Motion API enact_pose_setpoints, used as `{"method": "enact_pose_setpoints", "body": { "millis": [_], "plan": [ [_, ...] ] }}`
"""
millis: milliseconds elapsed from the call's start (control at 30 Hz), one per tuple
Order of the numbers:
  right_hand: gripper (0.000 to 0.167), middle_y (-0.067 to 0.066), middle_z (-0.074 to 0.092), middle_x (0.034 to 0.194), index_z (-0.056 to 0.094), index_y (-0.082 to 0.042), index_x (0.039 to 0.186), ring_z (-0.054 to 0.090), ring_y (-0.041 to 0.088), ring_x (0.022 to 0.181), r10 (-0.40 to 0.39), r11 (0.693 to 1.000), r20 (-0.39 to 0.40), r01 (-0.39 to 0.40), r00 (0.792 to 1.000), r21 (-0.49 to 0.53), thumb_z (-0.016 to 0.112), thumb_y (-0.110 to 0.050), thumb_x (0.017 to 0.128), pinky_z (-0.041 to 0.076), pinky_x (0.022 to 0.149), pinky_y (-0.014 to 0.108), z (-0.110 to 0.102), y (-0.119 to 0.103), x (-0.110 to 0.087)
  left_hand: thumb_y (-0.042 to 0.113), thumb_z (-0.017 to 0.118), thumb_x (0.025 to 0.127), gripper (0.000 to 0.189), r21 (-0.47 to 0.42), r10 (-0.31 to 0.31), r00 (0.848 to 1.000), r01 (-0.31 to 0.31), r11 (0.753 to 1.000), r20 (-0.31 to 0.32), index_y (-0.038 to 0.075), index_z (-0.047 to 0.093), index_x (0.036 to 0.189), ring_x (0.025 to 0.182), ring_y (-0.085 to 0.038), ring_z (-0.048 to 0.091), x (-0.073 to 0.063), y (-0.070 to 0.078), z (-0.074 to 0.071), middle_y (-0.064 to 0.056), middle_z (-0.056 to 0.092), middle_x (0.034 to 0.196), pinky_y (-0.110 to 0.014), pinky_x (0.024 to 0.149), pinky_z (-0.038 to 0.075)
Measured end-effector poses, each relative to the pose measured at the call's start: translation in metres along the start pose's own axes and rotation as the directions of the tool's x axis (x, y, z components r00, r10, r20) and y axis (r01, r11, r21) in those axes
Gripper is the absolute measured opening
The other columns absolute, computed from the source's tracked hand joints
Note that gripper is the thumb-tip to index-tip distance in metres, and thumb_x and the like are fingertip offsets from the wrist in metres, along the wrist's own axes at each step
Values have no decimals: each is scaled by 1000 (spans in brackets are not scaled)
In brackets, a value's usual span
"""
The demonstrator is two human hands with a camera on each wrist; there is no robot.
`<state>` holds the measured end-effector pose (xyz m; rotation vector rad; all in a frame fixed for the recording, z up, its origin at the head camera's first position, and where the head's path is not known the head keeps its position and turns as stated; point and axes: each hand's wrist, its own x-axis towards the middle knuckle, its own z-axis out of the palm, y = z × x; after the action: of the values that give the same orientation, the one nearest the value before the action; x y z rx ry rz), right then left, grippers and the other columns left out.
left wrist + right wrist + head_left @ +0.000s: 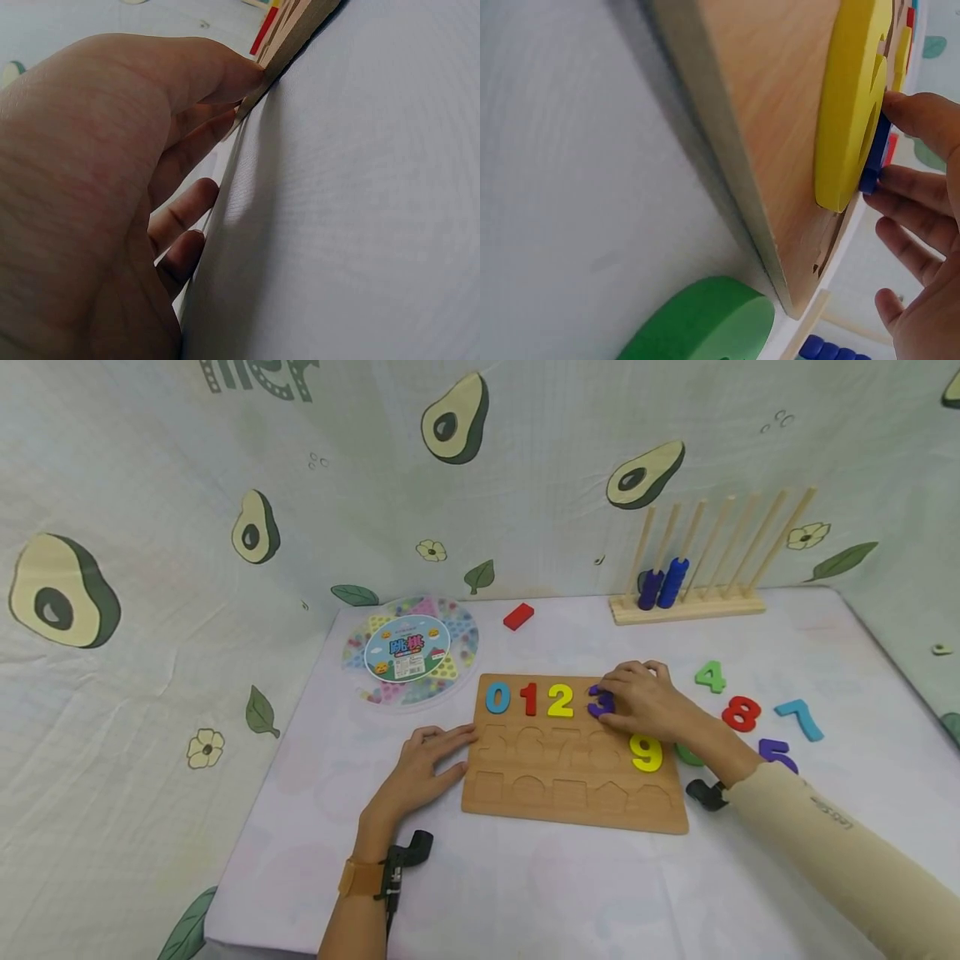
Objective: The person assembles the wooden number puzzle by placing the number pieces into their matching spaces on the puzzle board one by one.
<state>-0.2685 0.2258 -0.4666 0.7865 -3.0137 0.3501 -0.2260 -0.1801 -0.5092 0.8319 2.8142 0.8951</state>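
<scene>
My right hand [643, 700] pinches a purple number 3 [602, 703] between thumb and fingers over the top row of a wooden number board [585, 821]. The right wrist view shows the thumb and fingertips on opposite edges of this 3 [877, 154]. To its left, a blue 0 [489, 699], a red 1 [531, 700] and a yellow 2 [559, 702] sit in the row. A yellow 9 [651, 766] lies on the board below the right hand. My left hand [422, 770] rests at the board's left edge, fingers extended, thumb and fingertips touching it.
Right of the board lie a green 4 [708, 678], red 8 [742, 724], blue 7 [806, 722], purple 5 [772, 747] and a partly hidden green piece [697, 322]. Behind stand a round game box [408, 647], a red block [518, 617] and a peg rack [690, 607] with beads.
</scene>
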Motion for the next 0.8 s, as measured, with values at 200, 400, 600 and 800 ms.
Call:
{"method": "enact_pose_setpoints", "body": {
  "millis": [200, 400, 600, 800],
  "plan": [
    [54, 14, 63, 129, 67, -5, 128, 41, 37, 128, -9, 1000, -13, 9, 1000, 12, 77, -39, 88, 17, 104, 65, 2, -1, -1, 34, 62, 99, 48, 1, 0, 1000, 0, 1000, 4, 30, 54, 146, 124, -21, 35, 0, 0, 1, 15, 43, 153, -49, 100, 29],
    [53, 13, 64, 129, 68, -6, 127, 42, 37, 127, -4, 1000, -19, 5, 1000, 25, 78, -40, 87, 17, 104, 65, 1, -2, 1, 34, 62, 99, 48, -2, 7, 1000, -7, 1000, -1, 30, 54, 146, 126, -20, 34, 0, 0, 0, 15, 43, 153, -49, 101, 28],
    [54, 15, 62, 132, 67, -5, 128, 41, 38, 129, 29, 999, 12, -29, 1000, 32, 77, -39, 88, 17, 104, 66, -1, -5, 1, 33, 62, 99, 48, 0, 4, 1000, -4, 1000, -1, 30, 54, 146, 126, -21, 34, 0, 0, 0, 14, 44, 153, -49, 101, 28],
    [53, 16, 61, 132, 67, -4, 126, 41, 39, 130, 49, 998, 15, -50, 999, 39, 77, -39, 88, 18, 104, 67, 0, -7, 2, 33, 62, 99, 48, -5, 2, 1000, -2, 1000, 3, 30, 54, 146, 126, -21, 34, 0, 0, 0, 14, 43, 154, -49, 101, 28]
  ]
}}
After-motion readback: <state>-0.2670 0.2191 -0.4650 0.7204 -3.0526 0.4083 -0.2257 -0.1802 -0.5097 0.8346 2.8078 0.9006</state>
